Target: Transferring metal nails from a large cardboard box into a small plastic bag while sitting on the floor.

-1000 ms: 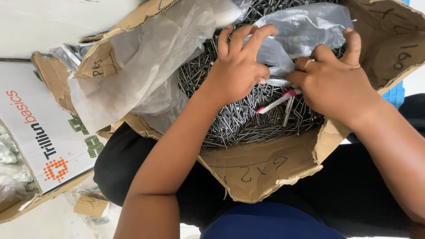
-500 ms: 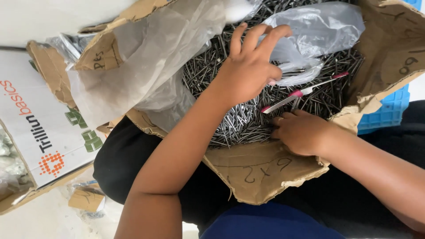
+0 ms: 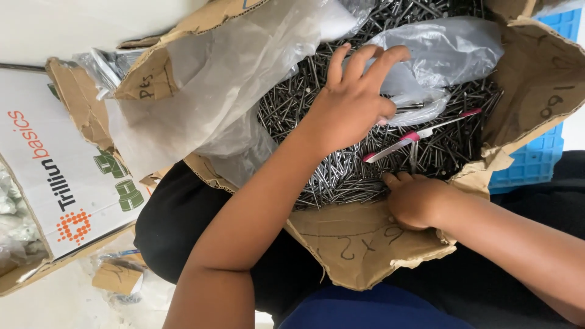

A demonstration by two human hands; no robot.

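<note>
A torn cardboard box (image 3: 359, 244) full of grey steel nails (image 3: 341, 167) rests on my lap. My left hand (image 3: 353, 106) lies on the nail heap, thumb and fingers pinching the edge of a small clear plastic bag (image 3: 445, 55) that lies on the nails. My right hand (image 3: 417, 198) is at the box's near wall, with its fingers curled down into the nails. A thin metal tool with pink tips (image 3: 420, 134) lies loose on the nails between the two hands.
A crumpled clear liner (image 3: 225, 79) hangs over the box's left flap. A white printed carton (image 3: 55, 176) holding bagged parts stands on the left. A blue plastic crate (image 3: 530, 164) shows behind the right flap. A small cardboard scrap (image 3: 116, 277) lies on the floor.
My right hand has let go of the bag and dropped to the near side of the box, closing into the nails. The pink-tipped tool now lies uncovered. My left hand stays on the bag.
</note>
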